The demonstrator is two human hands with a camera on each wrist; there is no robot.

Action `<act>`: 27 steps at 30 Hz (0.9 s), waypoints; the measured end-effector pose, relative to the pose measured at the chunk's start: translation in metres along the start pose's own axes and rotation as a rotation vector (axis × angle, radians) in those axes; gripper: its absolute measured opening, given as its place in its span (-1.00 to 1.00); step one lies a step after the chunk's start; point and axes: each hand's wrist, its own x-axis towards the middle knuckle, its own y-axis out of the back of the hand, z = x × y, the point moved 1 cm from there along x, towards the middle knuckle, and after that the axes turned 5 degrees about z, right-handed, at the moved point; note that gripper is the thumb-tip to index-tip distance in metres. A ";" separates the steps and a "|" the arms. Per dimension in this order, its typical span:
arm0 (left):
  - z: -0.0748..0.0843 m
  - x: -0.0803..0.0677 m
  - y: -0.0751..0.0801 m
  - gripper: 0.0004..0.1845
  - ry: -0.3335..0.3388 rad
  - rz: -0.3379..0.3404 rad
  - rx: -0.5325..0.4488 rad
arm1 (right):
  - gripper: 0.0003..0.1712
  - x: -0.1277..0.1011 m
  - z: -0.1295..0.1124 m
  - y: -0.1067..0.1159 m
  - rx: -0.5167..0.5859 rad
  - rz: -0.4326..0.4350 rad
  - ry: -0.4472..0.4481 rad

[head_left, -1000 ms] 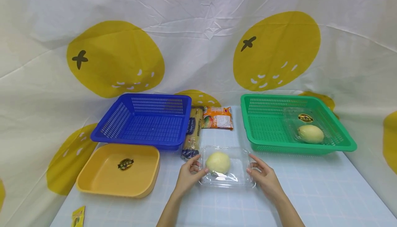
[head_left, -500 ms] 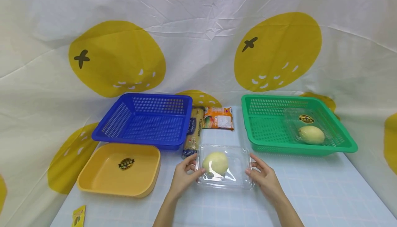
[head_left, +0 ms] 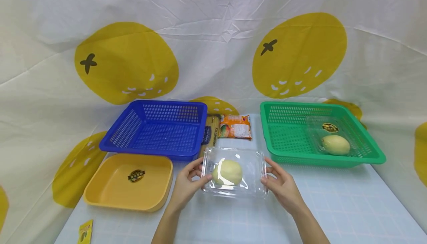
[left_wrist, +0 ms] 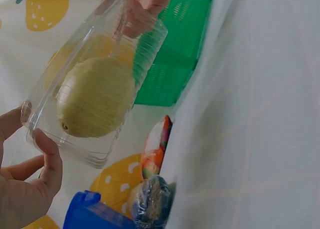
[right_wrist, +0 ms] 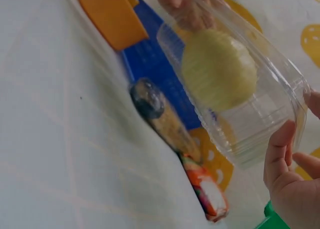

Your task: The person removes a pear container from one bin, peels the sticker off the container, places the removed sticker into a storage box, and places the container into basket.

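Observation:
A clear plastic clamshell box (head_left: 251, 166) with a pale yellow melon (head_left: 230, 172) inside is held up over the table. My left hand (head_left: 187, 184) pinches its left end, thumb on top and fingers below the rim. At the opposite end my right hand (head_left: 283, 186) grips the edge the same way. Both wrist views show the box clear of the table, the melon (left_wrist: 95, 96) lying toward the left-hand end. In the right wrist view, the fingers of my right hand (right_wrist: 292, 174) hold the rim of the box (right_wrist: 260, 124).
Behind the box lie a spaghetti pack (head_left: 213, 132) and an orange packet (head_left: 235, 127). A blue basket (head_left: 160, 155) and a yellow tub (head_left: 121, 206) stand left. The green basket (head_left: 320, 159) at right holds another boxed melon (head_left: 335, 145). A small yellow sachet (head_left: 85, 232) lies front left.
Both hands have lifted the box off the table and shifted it to the left. It now overlaps the lower end of the spaghetti pack in the head view.

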 end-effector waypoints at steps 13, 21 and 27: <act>0.027 0.009 0.026 -0.37 -0.035 0.023 -0.004 | -0.18 0.032 -0.019 -0.022 -0.053 -0.051 -0.051; 0.033 0.015 0.038 -0.36 -0.005 0.131 -0.005 | -0.22 0.067 -0.020 -0.035 -0.117 -0.018 -0.165; 0.032 0.018 0.041 -0.36 0.041 0.275 -0.050 | -0.31 0.092 -0.020 -0.051 -0.044 0.038 -0.189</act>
